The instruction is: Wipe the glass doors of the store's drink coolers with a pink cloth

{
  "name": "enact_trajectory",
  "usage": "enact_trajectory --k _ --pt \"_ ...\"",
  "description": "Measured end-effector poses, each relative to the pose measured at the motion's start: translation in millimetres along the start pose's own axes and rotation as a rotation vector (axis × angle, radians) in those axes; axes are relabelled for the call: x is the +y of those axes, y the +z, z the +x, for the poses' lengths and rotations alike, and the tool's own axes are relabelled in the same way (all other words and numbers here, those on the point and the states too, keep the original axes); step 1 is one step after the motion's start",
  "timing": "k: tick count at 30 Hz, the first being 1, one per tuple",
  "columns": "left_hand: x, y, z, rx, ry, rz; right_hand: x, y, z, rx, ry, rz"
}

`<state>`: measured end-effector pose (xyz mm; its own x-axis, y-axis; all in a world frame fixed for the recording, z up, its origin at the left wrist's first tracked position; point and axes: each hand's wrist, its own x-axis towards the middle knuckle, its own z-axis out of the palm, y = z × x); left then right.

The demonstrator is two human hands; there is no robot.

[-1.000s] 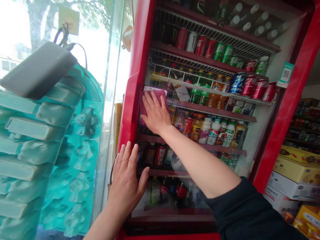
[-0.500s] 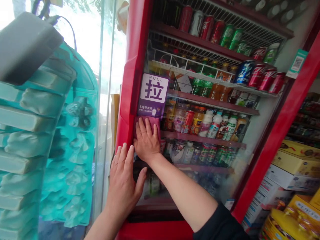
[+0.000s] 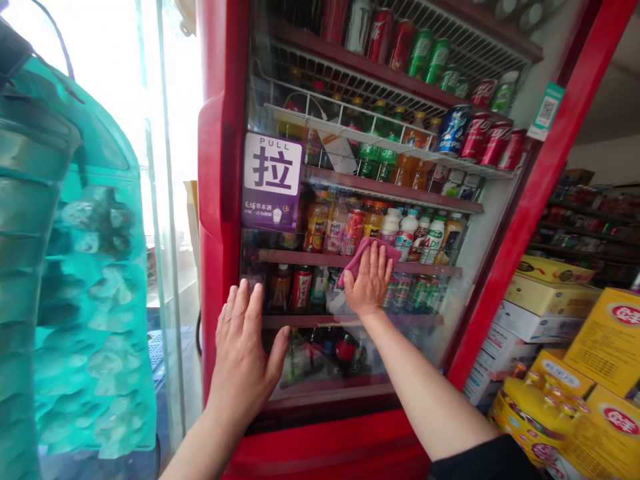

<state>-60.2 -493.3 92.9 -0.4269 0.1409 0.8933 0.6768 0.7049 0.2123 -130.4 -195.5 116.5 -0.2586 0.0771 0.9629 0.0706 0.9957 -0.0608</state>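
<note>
A red drinks cooler (image 3: 216, 200) with a glass door (image 3: 465, 240) fills the middle of the head view. My right hand (image 3: 369, 280) lies flat on the glass at mid-height, fingers together, pressing a pink cloth (image 3: 361, 255) against it. My left hand (image 3: 245, 350) rests open and spread on the lower left of the glass, beside the red frame. A purple "PULL" sticker (image 3: 273, 181) sits on the door above and left of both hands. Cans and bottles stand on several shelves behind the glass.
Yellow and white cartons (image 3: 560, 333) are stacked on the floor at the right. A teal plastic-wrapped stack (image 3: 70, 300) stands at the left, behind a glass pane (image 3: 160, 200). Store shelves (image 3: 595, 227) show far right.
My right hand slid the pink cloth from the sticker down the door's left edge, then right to the middle of the glass. My left hand stayed put. The view shifted right.
</note>
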Motion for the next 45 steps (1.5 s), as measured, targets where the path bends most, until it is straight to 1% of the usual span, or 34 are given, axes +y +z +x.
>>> enact_trajectory --k 2,3,4,5,6,8,10,12,13,15,18,22,25,29,35,38,41,43,45 --pt "2 -0.9 0 0.004 0.004 -0.007 -6 -1 0 0.044 0.091 0.012" --pt "2 -1.4 0 0.008 0.008 -0.011 -16 0 1 0.042 0.107 0.03" --pt "3 -1.8 0 0.008 0.014 -0.014 -29 1 1 0.021 0.093 0.053" --pt "4 -2.1 0 0.007 0.017 -0.017 -45 2 1 -0.016 0.049 0.079" --pt "4 -2.1 0 0.005 0.017 -0.019 -62 3 2 -0.07 -0.036 0.107" --pt "6 -1.1 0 -0.002 0.013 -0.021 -96 6 2 -0.184 -0.278 0.158" --pt "8 1.5 1 -0.003 0.009 -0.02 -124 8 3 -0.209 -0.474 0.186" --pt "11 5.9 3 -0.005 0.014 -0.017 -139 9 3 -0.198 -0.571 0.189" --pt "14 9.1 4 -0.01 0.016 -0.015 -142 9 4 -0.199 -0.596 0.188" --pt "19 17.5 5 -0.017 0.018 -0.018 -137 7 5 -0.228 -0.623 0.194" --pt "29 35.1 5 -0.026 0.024 -0.035 -108 -1 5 -0.31 -0.615 0.194" --pt "43 63.3 2 -0.081 0.055 -0.042 -56 -12 3 -0.356 -0.535 0.17" --pt "55 84.3 1 -0.102 0.075 -0.064 -16 -16 1 -0.336 -0.455 0.166" --pt "73 108.7 -1 -0.13 0.089 -0.109 43 -19 0 -0.271 -0.343 0.109" --pt "97 137.0 -2 -0.173 0.104 -0.142 135 -26 -2 -0.22 -0.182 -0.027" --pt "108 142.5 1 -0.178 0.109 -0.151 173 -29 -5 -0.18 -0.115 -0.082" --pt "114 136.3 3 -0.166 0.111 -0.162 200 -31 -8 -0.061 0.043 -0.138" --pt "115 126.2 3 -0.158 0.107 -0.163 206 -32 -7 0.012 0.165 -0.149" --pt "113 114.3 2 -0.152 0.108 -0.157 198 -32 -6 0.045 0.257 -0.132"
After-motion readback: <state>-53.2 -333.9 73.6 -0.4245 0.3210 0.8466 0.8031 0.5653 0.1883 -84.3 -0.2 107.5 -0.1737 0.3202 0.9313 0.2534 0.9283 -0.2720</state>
